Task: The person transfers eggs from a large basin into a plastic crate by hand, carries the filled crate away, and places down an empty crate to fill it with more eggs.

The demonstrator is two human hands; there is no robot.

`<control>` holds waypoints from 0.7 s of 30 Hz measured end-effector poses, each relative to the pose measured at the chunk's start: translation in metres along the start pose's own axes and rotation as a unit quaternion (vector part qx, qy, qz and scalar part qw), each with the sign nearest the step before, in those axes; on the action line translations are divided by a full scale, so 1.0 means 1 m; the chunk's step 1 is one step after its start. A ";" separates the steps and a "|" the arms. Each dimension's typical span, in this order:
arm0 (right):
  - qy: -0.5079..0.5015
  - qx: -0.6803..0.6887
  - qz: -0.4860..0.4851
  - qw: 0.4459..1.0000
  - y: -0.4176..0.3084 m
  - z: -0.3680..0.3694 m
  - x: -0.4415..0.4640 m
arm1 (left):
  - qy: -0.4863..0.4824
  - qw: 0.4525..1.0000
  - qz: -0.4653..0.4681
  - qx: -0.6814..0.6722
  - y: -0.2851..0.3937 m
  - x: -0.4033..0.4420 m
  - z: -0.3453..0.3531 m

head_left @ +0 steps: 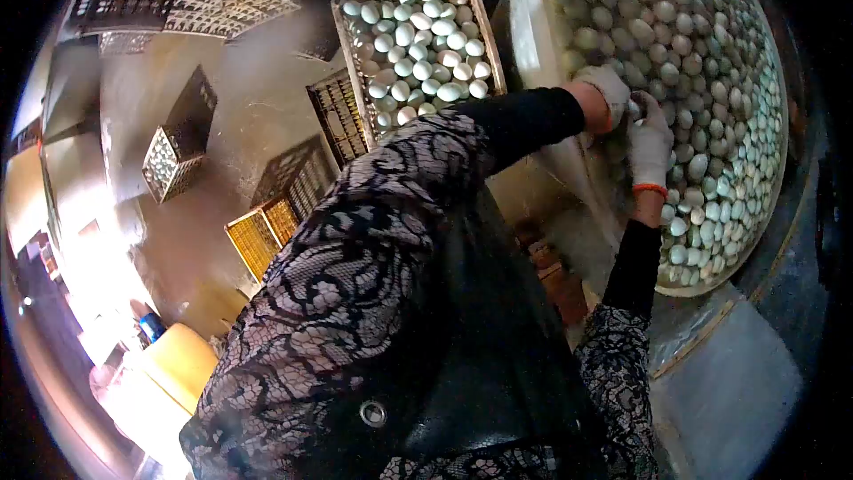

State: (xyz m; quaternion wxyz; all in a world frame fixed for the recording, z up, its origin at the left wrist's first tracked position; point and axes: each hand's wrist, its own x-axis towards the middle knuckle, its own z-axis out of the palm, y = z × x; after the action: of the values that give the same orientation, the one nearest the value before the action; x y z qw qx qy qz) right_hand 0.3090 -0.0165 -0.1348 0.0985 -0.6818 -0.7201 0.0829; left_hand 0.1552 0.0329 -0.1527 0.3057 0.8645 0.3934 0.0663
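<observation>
Both my hands wear pale work gloves and meet over a big rounded tub of eggs (697, 89). My left hand (608, 92) reaches in from the left over the near rim, its fingers bent and partly hidden. Close beside it, my right hand (653, 144), with an orange-red band at the wrist, has its fingers curled. A small whitish egg (633, 109) shows between the two hands, at the right hand's fingertips. What the left fingers hold, if anything, cannot be made out. Pale blue-green and cream eggs lie below the hands.
A crate (487, 36) filled with eggs stands left of the tub, beside another slatted crate (338, 116). Farther left are a yellow crate (255, 244), a smaller crate of eggs (163, 164) and stacked egg trays (227, 2). The tub's pale rim (526, 27) lies under my left forearm.
</observation>
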 end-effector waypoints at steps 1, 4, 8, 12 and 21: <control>0.000 -0.044 0.069 0.997 -0.016 -0.013 -0.005 | 0.018 1.000 0.009 -0.003 0.004 -0.005 -0.003; 0.113 0.073 0.009 0.991 -0.048 -0.048 -0.015 | 0.162 0.980 0.028 -0.112 0.019 -0.042 -0.051; 0.139 0.374 0.067 0.915 -0.133 -0.083 -0.047 | 0.333 0.856 0.093 -0.384 -0.017 -0.111 -0.077; -0.058 0.633 0.045 0.771 -0.186 -0.043 -0.056 | 0.342 0.879 -0.160 -0.290 -0.106 -0.202 -0.072; -0.215 0.193 -0.003 0.957 -0.231 0.162 0.000 | 0.260 0.866 -0.428 -0.002 -0.231 -0.273 0.032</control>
State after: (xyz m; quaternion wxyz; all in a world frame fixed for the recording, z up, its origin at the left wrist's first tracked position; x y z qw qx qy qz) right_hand 0.0443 -0.0269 -0.2330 0.0707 -0.6136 -0.6968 0.3647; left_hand -0.1676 -0.0628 -0.2785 0.1921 0.5622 0.7899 0.1520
